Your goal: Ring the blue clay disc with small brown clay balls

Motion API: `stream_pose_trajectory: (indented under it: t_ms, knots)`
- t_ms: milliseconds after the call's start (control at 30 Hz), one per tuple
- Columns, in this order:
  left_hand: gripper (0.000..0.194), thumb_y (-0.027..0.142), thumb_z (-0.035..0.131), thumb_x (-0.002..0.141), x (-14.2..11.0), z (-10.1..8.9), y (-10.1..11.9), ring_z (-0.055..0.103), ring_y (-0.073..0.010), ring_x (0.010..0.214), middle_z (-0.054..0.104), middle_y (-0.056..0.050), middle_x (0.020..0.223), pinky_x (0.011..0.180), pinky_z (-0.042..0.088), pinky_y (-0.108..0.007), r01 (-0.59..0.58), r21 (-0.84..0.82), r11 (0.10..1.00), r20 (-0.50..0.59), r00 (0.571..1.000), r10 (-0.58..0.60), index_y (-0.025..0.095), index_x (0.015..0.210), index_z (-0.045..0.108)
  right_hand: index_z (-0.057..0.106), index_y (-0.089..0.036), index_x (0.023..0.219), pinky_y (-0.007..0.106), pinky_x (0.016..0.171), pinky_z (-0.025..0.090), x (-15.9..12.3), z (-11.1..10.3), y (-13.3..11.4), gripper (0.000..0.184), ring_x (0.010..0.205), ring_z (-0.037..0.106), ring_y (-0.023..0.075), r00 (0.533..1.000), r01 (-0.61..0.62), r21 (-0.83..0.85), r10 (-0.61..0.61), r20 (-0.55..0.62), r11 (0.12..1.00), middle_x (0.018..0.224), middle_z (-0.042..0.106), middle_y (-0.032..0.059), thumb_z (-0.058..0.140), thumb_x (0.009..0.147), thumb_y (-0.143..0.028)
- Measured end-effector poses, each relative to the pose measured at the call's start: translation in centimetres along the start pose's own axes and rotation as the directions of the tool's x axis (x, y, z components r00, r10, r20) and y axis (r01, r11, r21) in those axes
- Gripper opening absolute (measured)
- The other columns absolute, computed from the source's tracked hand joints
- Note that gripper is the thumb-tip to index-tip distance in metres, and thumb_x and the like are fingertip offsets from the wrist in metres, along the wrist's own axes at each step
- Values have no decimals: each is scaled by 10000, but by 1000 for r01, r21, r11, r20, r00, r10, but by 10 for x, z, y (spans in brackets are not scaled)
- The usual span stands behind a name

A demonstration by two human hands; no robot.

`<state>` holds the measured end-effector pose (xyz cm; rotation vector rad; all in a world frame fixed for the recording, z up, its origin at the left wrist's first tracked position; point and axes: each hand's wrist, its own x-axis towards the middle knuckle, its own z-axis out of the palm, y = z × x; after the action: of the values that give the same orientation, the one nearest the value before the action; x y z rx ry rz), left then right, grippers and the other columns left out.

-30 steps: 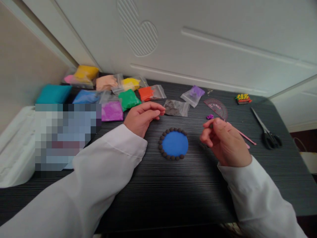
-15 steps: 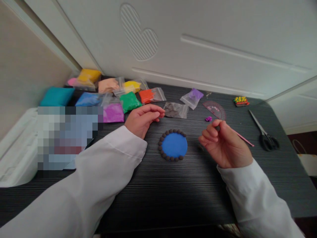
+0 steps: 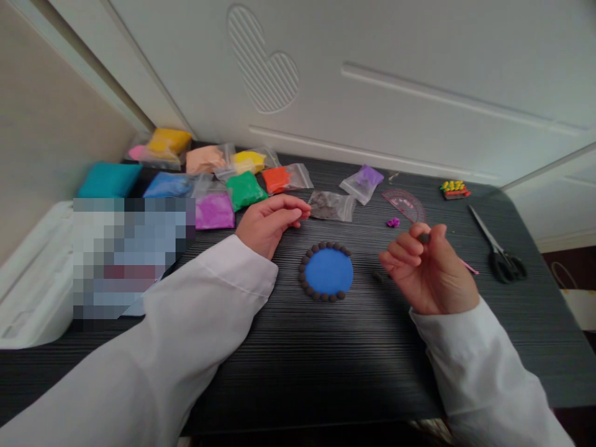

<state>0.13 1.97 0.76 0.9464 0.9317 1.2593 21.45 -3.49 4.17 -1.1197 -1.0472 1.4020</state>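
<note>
A flat blue clay disc (image 3: 329, 270) lies on the dark table (image 3: 326, 360), ringed part of the way round by several small dark clay balls (image 3: 307, 290). My right hand (image 3: 431, 270) is raised to the right of the disc, thumb and forefinger pinched on a small dark clay ball (image 3: 423, 237). A dark clay bit (image 3: 378, 277) lies on the table below that hand. My left hand (image 3: 270, 222) rests on the table just up and left of the disc, fingers loosely curled, fingertips close to a bag of dark clay (image 3: 331, 205).
Bags of coloured clay (image 3: 214, 186) lie at the back left, a purple one (image 3: 363, 181) further right. A pink protractor (image 3: 404, 205), a purple clay bit (image 3: 393, 222), a pink tool (image 3: 469, 267), scissors (image 3: 497, 245) and a small clay model (image 3: 454, 188) lie right. A blurred patch covers the left.
My right hand has lifted slightly and shifted right, rolling the small dark ball at its fingertips. The left hand has stayed put.
</note>
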Motion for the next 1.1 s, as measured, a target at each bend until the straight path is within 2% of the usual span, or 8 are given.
stream_pose_trajectory:
  t_ms: [133, 267, 367, 567, 633, 867, 1000, 1100]
  knots:
    - [85, 120, 600, 602, 0, 0, -1, 554, -99, 665, 628, -14, 668, 582, 384, -215, -9, -4, 1000, 7, 1000, 9, 146, 655, 660, 491, -266, 712, 251, 492, 351, 1, 1, -2, 238, 420, 260, 72, 998, -55, 197, 58, -13, 979, 496, 281, -68, 403, 795, -470]
    - [85, 115, 596, 599, 0, 0, -2, 550, -97, 657, 627, -11, 666, 579, 384, -212, -18, -5, 1000, 1, 1000, 18, 147, 646, 660, 506, -261, 747, 218, 594, 403, 0, 2, -2, 141, 573, 422, 54, 999, -38, 366, 34, 16, 930, 661, 452, -60, 623, 673, -287]
    - [88, 119, 595, 603, 0, 0, -2, 545, -94, 648, 628, -10, 673, 586, 388, -213, -19, -6, 1000, 6, 1000, 19, 150, 650, 662, 499, -246, 710, 199, 656, 418, -2, 2, -2, 175, 672, 466, 45, 998, -38, 427, 16, 53, 904, 771, 502, -60, 629, 648, -148]
    - [89, 122, 594, 598, 0, 0, -1, 549, -102, 657, 627, -12, 667, 578, 384, -212, -11, -4, 1000, -2, 1000, 11, 149, 647, 663, 561, -268, 787, 211, 559, 419, -2, 2, -3, 61, 542, 419, 52, 998, -44, 393, 19, 67, 918, 619, 459, -49, 565, 731, -292]
    - [88, 124, 596, 594, 0, 1, -1, 551, -103, 659, 628, -13, 671, 578, 384, -214, -12, -3, 1000, -6, 1000, 12, 149, 646, 663, 581, -268, 807, 216, 527, 411, -1, 1, -2, 110, 508, 406, 55, 998, -54, 353, 36, 59, 934, 581, 445, -45, 495, 776, -329]
    - [83, 129, 600, 587, 0, 1, -1, 546, -100, 647, 626, -14, 664, 579, 384, -216, -5, -4, 1000, -5, 1000, 5, 147, 642, 659, 565, -309, 808, 221, 665, 434, -2, -1, 1, 191, 715, 493, 54, 996, -42, 281, 16, 92, 959, 848, 521, -60, 588, 685, -165]
    - [80, 132, 601, 587, 0, 0, -1, 551, -102, 652, 626, -13, 661, 578, 383, -214, -5, 0, 1000, -4, 1000, 5, 146, 641, 659, 524, -282, 779, 216, 616, 418, -2, 2, -1, 201, 609, 440, 43, 995, -61, 345, 29, 97, 937, 704, 429, -67, 621, 655, -157]
    - [81, 137, 604, 587, 0, 1, 0, 555, -104, 658, 628, -11, 668, 579, 383, -214, 0, 3, 1000, 1, 1000, 0, 148, 645, 659, 520, -252, 743, 214, 561, 400, -1, 4, -2, 124, 517, 385, 40, 994, -84, 370, 53, 91, 925, 600, 366, -68, 621, 683, -291]
